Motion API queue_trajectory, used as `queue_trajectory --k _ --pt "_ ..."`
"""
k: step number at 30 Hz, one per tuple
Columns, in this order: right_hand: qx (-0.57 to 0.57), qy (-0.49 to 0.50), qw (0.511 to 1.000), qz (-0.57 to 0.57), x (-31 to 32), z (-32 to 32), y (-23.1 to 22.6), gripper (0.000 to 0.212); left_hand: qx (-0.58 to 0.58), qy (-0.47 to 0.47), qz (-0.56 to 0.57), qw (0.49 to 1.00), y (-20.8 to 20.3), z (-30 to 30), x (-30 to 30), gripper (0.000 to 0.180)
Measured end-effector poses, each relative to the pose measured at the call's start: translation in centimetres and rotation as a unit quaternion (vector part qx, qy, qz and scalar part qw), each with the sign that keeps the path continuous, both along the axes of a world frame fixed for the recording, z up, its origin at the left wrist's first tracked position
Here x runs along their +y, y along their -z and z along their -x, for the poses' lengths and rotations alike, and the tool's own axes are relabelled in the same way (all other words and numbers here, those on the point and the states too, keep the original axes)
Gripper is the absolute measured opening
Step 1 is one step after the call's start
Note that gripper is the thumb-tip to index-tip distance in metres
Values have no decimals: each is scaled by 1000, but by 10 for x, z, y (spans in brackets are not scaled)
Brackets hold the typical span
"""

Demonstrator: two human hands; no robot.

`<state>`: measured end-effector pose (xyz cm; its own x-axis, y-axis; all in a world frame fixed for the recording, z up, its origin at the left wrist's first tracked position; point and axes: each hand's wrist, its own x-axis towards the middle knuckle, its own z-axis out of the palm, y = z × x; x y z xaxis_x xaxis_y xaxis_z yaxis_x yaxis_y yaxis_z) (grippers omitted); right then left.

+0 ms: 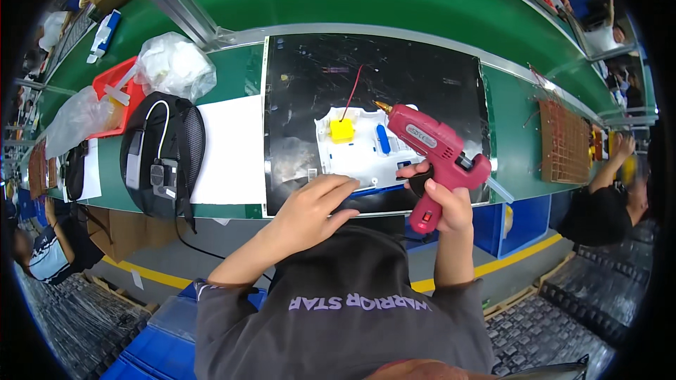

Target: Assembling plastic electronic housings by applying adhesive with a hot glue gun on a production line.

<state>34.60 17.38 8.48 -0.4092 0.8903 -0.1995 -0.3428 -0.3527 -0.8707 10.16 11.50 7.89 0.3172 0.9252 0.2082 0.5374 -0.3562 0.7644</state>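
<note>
— My right hand [453, 204] is wrapped round the grip of a red glue gun [427, 133], fingers curled at its black trigger [420, 185]
— And where does the nozzle [384, 107] point?
— Away from me and to my left, its tip over the far edge of a white plastic shell [354, 158]; a translucent stick [501, 190] pokes out of the back
— Your other hand?
— My left hand [317, 204] has hold of nothing that I can see: fingers stretched out together, thumb apart, fingertips at the shell's near left corner. Whether they press on it, I can't tell
— What's on the shell?
— A yellow block [341, 131] with a red wire [353, 87] rising from it, and a blue piece [383, 139] to the right. The shell lies on a black mat [422, 63] on the green surface [508, 109] in front of me
— And around the mat?
— On the left, white paper [230, 144], a black mesh bag [190, 144] and a red bin [105, 77]; on the right, a brown grid tray [563, 142]
</note>
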Motion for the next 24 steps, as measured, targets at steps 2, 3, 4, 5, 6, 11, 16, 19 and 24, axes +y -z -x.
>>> queue_trajectory --k 2,3,4,5,6,11,16,19,24 --pt "-10 8 1000 -5 1 -1 0 32 -31 -21 -9 999 -7 3 7 38" --pt "-21 9 1000 -4 2 -2 1 32 -48 -50 -24 997 -10 7 13 35" --pt "-32 12 999 -4 2 -2 1 32 -56 -89 -37 994 -6 13 20 31" --pt "-40 9 999 2 3 -2 0 31 -58 -146 -53 986 -4 15 30 30" --pt "-49 6 999 6 6 0 0 31 -51 -178 -47 982 -5 19 42 30" --pt "-27 -10 1000 -3 10 4 2 30 -17 -173 52 983 20 23 90 36" --pt "-16 -15 1000 -8 10 5 -3 27 -14 -156 91 983 35 19 110 24" --pt "-12 -34 999 -4 16 8 1 26 -86 -174 146 970 48 24 110 17" --pt "-60 -57 996 -33 18 7 -3 24 -197 -168 176 950 52 22 108 16"
